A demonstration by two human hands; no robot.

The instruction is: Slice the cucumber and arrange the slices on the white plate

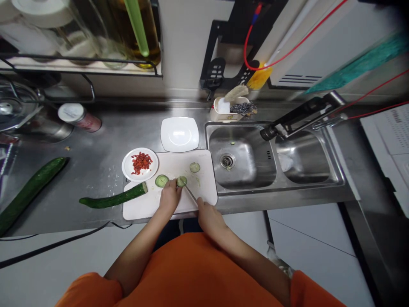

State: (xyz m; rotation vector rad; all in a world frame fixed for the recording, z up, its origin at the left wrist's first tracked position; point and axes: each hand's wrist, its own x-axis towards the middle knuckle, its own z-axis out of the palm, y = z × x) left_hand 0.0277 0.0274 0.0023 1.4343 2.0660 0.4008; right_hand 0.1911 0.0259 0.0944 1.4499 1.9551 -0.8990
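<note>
On a white cutting board (143, 209), my left hand (170, 198) has its fingers closed on a short cucumber piece (182, 181). A knife (191, 194) is gripped in my right hand (211, 217), its blade reaching up to that piece. Left of my fingers lie several round cucumber slices (162, 181), stacked or overlapping. Another pale slice (194, 166) rests near the board's upper right. A long cut cucumber (113, 199) lies with its cut end on the board and its tip on the counter.
A small plate of chopped red pieces (127, 164) overlaps the board's corner. Behind the board sits a white square plate (179, 133). The double sink (243, 166) is to the right, under a faucet (303, 117). A whole cucumber (30, 192) and a lidded jar (79, 117) are left.
</note>
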